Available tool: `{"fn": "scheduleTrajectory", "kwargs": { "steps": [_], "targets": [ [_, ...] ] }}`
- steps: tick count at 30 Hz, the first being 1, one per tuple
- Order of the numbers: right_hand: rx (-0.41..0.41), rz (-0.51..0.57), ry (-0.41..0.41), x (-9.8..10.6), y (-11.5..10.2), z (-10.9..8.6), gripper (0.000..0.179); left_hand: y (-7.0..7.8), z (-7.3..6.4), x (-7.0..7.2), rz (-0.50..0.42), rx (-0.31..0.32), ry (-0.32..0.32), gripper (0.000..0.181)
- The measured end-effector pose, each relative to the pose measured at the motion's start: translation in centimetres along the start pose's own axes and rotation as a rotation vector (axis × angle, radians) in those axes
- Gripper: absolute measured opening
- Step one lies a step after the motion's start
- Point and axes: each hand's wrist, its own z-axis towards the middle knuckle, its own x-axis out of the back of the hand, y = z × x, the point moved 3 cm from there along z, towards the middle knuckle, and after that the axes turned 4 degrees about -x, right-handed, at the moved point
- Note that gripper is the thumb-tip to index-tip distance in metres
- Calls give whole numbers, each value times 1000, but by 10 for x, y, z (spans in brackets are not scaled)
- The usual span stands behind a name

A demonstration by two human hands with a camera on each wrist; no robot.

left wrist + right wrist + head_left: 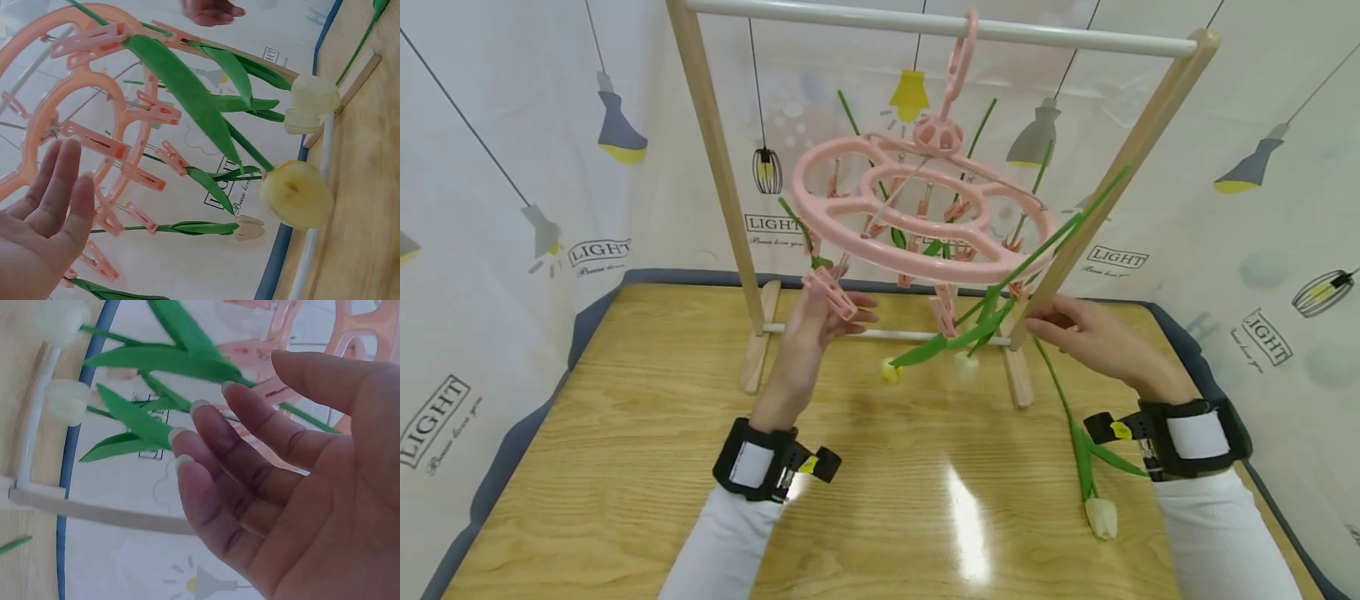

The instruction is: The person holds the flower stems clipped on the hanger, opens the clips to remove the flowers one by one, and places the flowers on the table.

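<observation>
1. A pink round clip hanger (925, 208) hangs by its hook from the white rail (940, 23) of a wooden rack (715, 167) standing on the wooden table (625, 467). It tilts down toward 4 o'clock, which brings the near clips within reach of both hands.
2. The left hand (820, 321) is raised at 9 o'clock of the hanger, fingers straight and loose. They lie against one pink clip (829, 293) without squeezing it. The left wrist view shows the palm open beneath the ring; it holds nothing.
3. The right hand (1090, 333) sits at 4 o'clock of the hanger, fingers extended and slightly bent, next to the stem of a clipped tulip (985, 321). Whether it actually touches the stem, I cannot tell; nothing is gripped.
4. Several tulips hang head-down from the clips, so a yellow bloom (890, 372) and a pale bloom (966, 365) dangle just above the table.
5. One loose white tulip (1093, 492) lies flat on the table at 5 o'clock, beside the right wrist, likely kept handy there.
</observation>
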Motion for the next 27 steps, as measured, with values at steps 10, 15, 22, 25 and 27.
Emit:
{"fn": "scheduleTrajectory", "kwargs": {
  "steps": [10,15,22,25,27],
  "targets": [
    [71,35,20,-2,-23,-2,38,-18,0,-25,71,83,-281,87],
    [99,58,2,-7,-32,-2,38,-22,1,-44,138,219,-386,64],
    [160,82,-27,-21,-42,4,36,-24,4,-61,301,215,-438,71],
    [207,72,-36,-24,-45,4,34,-23,8,-66,312,166,-411,68],
    [216,53,-38,-23,-47,3,33,-21,12,-70,307,125,-389,68]
  ]
}}
